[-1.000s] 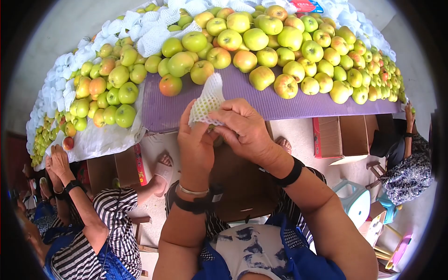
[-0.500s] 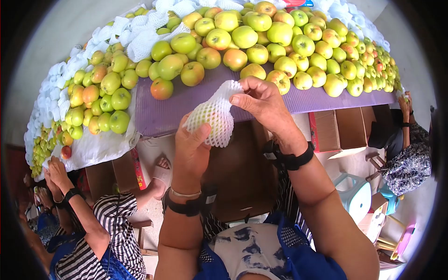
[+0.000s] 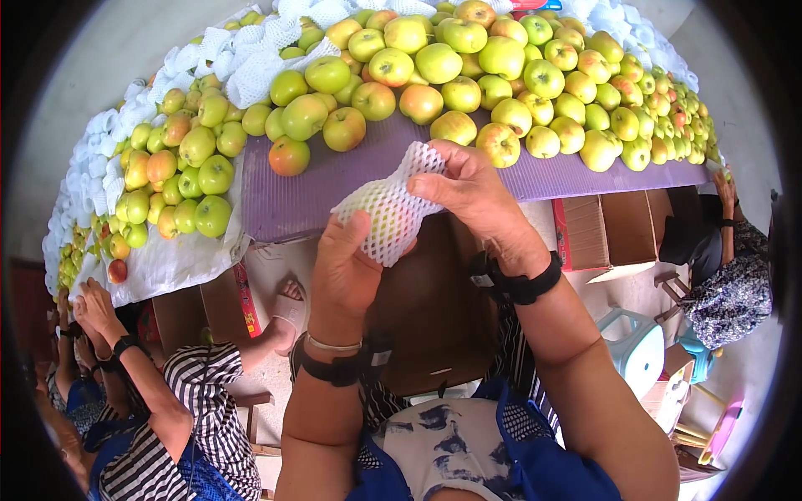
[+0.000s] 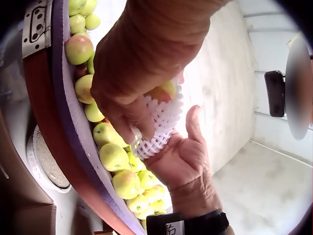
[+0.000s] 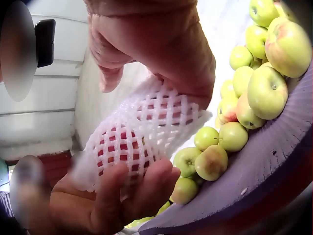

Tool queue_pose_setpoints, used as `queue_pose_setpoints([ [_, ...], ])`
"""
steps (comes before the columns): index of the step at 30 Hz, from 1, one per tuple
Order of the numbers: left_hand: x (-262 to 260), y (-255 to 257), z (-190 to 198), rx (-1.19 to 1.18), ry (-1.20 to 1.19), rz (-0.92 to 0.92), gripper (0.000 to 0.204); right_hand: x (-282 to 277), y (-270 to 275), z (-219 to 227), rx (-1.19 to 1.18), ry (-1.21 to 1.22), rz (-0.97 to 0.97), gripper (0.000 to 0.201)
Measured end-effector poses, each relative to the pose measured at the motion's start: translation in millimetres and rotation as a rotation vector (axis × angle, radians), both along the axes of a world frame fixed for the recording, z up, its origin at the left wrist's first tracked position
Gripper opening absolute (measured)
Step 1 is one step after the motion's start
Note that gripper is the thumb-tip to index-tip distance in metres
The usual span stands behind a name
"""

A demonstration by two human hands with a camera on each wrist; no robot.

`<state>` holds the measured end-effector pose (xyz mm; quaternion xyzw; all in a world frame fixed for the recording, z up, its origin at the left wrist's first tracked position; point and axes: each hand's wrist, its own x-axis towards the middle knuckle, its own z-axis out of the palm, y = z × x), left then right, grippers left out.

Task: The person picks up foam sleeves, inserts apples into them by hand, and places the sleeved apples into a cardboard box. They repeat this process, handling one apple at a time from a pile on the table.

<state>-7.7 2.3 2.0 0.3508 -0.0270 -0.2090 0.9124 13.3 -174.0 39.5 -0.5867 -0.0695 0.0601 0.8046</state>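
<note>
A white foam fruit net (image 3: 386, 210) covers an apple (image 4: 166, 91), whose yellow-green and reddish skin shows at one end in the left wrist view. My left hand (image 3: 341, 265) grips the apple through the mesh, thumb on the near side. At the upper right, my right hand (image 3: 483, 199) pinches the narrow loose end of the net between thumb and fingers. Both hands are raised in front of the purple mat's (image 3: 322, 196) near edge. In the right wrist view, left fingers (image 5: 108, 198) curl under the netted apple.
Loose apples (image 3: 439, 65) lie heaped across the mat, and more apples (image 3: 199, 146) sit on white sheeting at left. Foam nets (image 3: 251, 79) pile up behind. An open cardboard box (image 3: 430, 317) stands below my hands. Another person's hands (image 3: 98, 311) are at left.
My right hand has moved from the net's lower end, close to the left hand, to its upper right end. The netted apple has turned, and the net's end now stretches right.
</note>
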Motion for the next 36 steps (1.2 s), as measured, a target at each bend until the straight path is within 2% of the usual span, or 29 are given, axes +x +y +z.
queue_pose_setpoints([
  [2, -0.7, -2.5, 1.3, 0.077, -0.075, 0.035, 0.051, 2.0, 2.9, -6.9, -0.037, -0.031, -0.029, 0.011],
  [9, -5.1, -7.4, 7.1, 0.064, -0.057, 0.139, 0.046, 2.0, 7.6, -7.6, -0.085, -0.066, -0.061, 0.014],
  [12, -5.3, -6.2, 7.6, 0.139, -0.020, 0.130, 0.045, -0.1, 14.4, -11.7, -0.157, -0.143, -0.183, 0.015],
  [15, -8.3, -7.2, 10.4, 0.224, 0.075, 0.111, 0.044, 1.2, 14.3, -15.8, -0.742, -0.707, -0.395, 0.020],
  [18, -9.2, -12.5, 9.8, 0.250, 0.083, 0.153, 0.043, -2.4, 17.6, -14.5, -0.851, -0.753, -0.409, 0.021],
  [21, -9.1, -14.3, 10.4, 0.154, 0.033, 0.238, 0.045, -8.9, 23.7, -1.5, -0.691, -0.708, -0.290, 0.021],
  [24, -7.4, -11.7, 7.5, 0.093, -0.015, 0.315, 0.044, -11.8, 33.1, -7.9, -0.703, -0.878, -0.237, 0.021],
  [26, -7.0, -7.3, 6.5, 0.072, -0.025, 0.337, 0.044, -18.0, 41.2, -9.2, -0.759, -0.873, -0.243, 0.021],
  [30, -2.8, -0.9, -3.3, -0.077, -0.023, 0.287, 0.044, -16.3, 52.2, -17.9, -0.760, -0.963, -0.286, 0.020],
  [32, -0.2, 1.6, -2.9, -0.146, -0.077, 0.238, 0.046, -8.1, 50.1, -30.2, -0.738, -0.955, -0.204, 0.020],
  [34, -3.1, -2.5, 16.3, -0.212, -0.088, 0.190, 0.048, -7.5, 47.6, -27.5, -0.668, -0.715, -0.079, 0.020],
  [35, -4.1, -5.1, 25.3, -0.244, -0.093, 0.164, 0.050, -11.8, 46.7, -13.1, -0.604, -0.481, 0.003, 0.020],
  [36, -4.8, -5.5, 23.0, -0.221, -0.109, 0.182, 0.050, -13.0, 47.7, -10.2, -0.589, -0.435, 0.016, 0.020],
])
